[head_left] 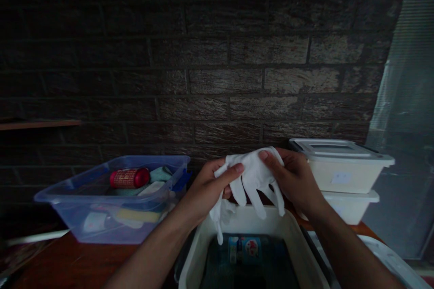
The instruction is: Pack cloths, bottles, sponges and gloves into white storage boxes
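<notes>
White gloves (251,176) hang fingers-down between my two hands, held up over a white bin. My left hand (213,185) pinches their left side, thumb on top. On the right side, my right hand (290,171) grips the cloth near the upper edge, its thumb pressed on the front. A second bunch of white glove fingers dangles below my left hand. Beneath the gloves stands the open white bin (294,221), and inside it lies a bottle with a blue and red label (246,249). Part of the bin's inside is dark and hard to make out.
To the left, a translucent blue tub (111,223) holds a red can (129,178), cloths and other items. Two lidded white boxes (351,171) are stacked at the right. A white lid (389,257) lies at lower right, and a dark brick wall (210,81) rises behind.
</notes>
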`<action>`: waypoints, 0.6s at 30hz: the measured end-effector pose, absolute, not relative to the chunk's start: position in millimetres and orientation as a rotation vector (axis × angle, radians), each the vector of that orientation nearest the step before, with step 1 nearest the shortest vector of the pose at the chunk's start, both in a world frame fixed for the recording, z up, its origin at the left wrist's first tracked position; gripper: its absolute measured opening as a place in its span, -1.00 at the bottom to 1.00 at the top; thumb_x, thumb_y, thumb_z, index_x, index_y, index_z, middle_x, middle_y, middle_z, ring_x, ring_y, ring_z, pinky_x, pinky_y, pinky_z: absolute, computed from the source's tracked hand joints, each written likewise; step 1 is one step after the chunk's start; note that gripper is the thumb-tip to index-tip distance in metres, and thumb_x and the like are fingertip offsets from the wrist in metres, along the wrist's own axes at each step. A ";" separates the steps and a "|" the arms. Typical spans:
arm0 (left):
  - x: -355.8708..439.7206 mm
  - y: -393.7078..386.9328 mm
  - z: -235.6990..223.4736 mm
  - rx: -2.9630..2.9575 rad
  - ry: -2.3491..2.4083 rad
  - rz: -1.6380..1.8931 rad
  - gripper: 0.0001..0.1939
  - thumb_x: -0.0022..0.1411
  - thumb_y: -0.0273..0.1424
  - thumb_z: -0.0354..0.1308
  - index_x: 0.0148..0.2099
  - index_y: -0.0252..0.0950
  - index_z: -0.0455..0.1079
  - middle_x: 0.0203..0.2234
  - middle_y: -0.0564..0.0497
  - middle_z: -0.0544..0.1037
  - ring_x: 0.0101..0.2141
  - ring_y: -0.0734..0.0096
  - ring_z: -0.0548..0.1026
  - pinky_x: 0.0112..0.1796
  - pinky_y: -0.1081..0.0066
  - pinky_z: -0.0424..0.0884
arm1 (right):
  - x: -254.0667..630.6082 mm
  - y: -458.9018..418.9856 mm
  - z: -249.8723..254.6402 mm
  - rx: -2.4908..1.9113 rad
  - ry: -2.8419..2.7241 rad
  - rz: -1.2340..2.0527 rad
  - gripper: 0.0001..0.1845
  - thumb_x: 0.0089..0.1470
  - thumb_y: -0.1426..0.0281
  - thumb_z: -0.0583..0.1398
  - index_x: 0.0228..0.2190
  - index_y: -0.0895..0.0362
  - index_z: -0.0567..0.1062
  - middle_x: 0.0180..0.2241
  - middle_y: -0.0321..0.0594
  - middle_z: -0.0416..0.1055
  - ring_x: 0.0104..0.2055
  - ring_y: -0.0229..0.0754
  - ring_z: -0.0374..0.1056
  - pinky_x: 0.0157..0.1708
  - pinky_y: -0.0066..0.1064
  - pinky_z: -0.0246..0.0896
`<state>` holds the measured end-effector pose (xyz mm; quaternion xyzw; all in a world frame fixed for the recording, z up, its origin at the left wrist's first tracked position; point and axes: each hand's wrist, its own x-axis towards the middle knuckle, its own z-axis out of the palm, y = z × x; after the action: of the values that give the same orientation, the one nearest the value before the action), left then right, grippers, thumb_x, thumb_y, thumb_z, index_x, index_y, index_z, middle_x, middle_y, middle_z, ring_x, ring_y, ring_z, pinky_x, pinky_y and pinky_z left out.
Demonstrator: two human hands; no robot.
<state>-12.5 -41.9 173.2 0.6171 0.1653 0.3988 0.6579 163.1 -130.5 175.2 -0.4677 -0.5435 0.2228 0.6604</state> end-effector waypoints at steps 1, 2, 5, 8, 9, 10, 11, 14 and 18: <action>-13.1 -40.4 173.5 1.358 0.378 0.921 -0.69 0.10 -0.18 0.44 -0.30 -0.29 0.48 -0.60 0.15 0.42 -0.62 0.59 0.33 -0.58 0.58 0.26 | 165.8 -129.6 174.9 -1.057 -1.224 0.518 -0.57 0.20 0.03 0.26 -0.41 0.16 0.52 -0.49 -0.24 0.42 -0.50 -0.26 0.25 -0.56 -0.47 0.10; -14.0 -38.8 174.0 1.343 0.373 0.931 -0.68 0.13 -0.16 0.41 -0.33 -0.29 0.45 -0.63 0.17 0.35 -0.63 0.61 0.28 -0.59 0.60 0.21 | 169.2 -128.5 174.5 -1.054 -1.210 0.506 -0.57 0.21 0.03 0.26 -0.42 0.16 0.51 -0.50 -0.26 0.39 -0.50 -0.27 0.23 -0.56 -0.47 0.07; -16.4 -35.7 176.0 1.463 0.344 0.908 -0.65 0.23 -0.11 0.32 -0.36 -0.29 0.40 -0.66 0.19 0.22 -0.63 0.64 0.18 -0.61 0.62 0.09 | 177.4 -124.7 173.5 -1.012 -1.145 0.385 -0.59 0.21 0.04 0.26 -0.42 0.14 0.48 -0.50 -0.31 0.32 -0.48 -0.29 0.18 -0.54 -0.49 0.04; -14.7 -37.4 175.9 1.558 0.366 0.905 -0.61 0.28 -0.09 0.27 -0.39 -0.29 0.36 -0.64 0.17 0.22 -0.61 0.63 0.17 -0.60 0.61 0.07 | 176.3 -123.6 174.0 -0.989 -1.137 0.373 -0.59 0.22 0.04 0.25 -0.40 0.13 0.45 -0.48 -0.32 0.31 -0.45 -0.29 0.17 -0.51 -0.49 0.06; -13.3 -38.5 175.3 1.547 0.372 0.913 -0.62 0.28 -0.09 0.27 -0.39 -0.28 0.34 -0.64 0.18 0.22 -0.61 0.63 0.17 -0.59 0.60 0.07 | 174.1 -124.0 174.4 -0.997 -1.157 0.391 -0.58 0.22 0.03 0.24 -0.40 0.13 0.44 -0.48 -0.32 0.30 -0.46 -0.30 0.16 -0.51 -0.49 0.06; -11.8 -39.4 174.6 1.533 0.374 0.920 -0.62 0.28 -0.10 0.27 -0.38 -0.28 0.34 -0.64 0.18 0.21 -0.61 0.63 0.16 -0.60 0.60 0.05 | 171.6 -124.5 174.9 -1.006 -1.177 0.403 -0.58 0.23 0.02 0.24 -0.40 0.13 0.43 -0.49 -0.33 0.29 -0.46 -0.30 0.14 -0.52 -0.49 0.05; -10.4 -39.9 173.8 1.524 0.372 0.928 -0.64 0.27 -0.11 0.28 -0.37 -0.28 0.34 -0.65 0.19 0.20 -0.62 0.63 0.15 -0.60 0.60 0.03 | 169.3 -125.0 175.1 -1.012 -1.193 0.406 -0.57 0.23 0.02 0.24 -0.41 0.13 0.42 -0.49 -0.33 0.28 -0.47 -0.30 0.13 -0.53 -0.49 0.04; -8.6 -38.1 172.1 1.541 0.339 0.964 -0.66 0.26 -0.14 0.31 -0.36 -0.29 0.37 -0.65 0.20 0.16 -0.61 0.64 0.10 -0.60 0.58 -0.01 | 166.9 -125.3 174.6 -1.020 -1.190 0.400 -0.56 0.23 0.01 0.23 -0.41 0.12 0.41 -0.51 -0.35 0.25 -0.49 -0.31 0.11 -0.56 -0.49 0.01; -11.2 -32.3 171.9 1.535 0.313 1.089 -0.67 0.26 -0.16 0.31 -0.37 -0.30 0.38 -0.64 0.19 0.17 -0.60 0.63 0.10 -0.58 0.56 0.01 | 175.4 -124.3 173.5 -1.039 -1.123 0.279 -0.57 0.24 0.00 0.21 -0.40 0.11 0.42 -0.51 -0.36 0.22 -0.49 -0.31 0.10 -0.55 -0.49 -0.01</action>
<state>-11.2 -32.3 171.9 0.6563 0.1338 0.4656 0.5785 175.4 -124.3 173.5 -0.4687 -0.5065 0.1257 0.7127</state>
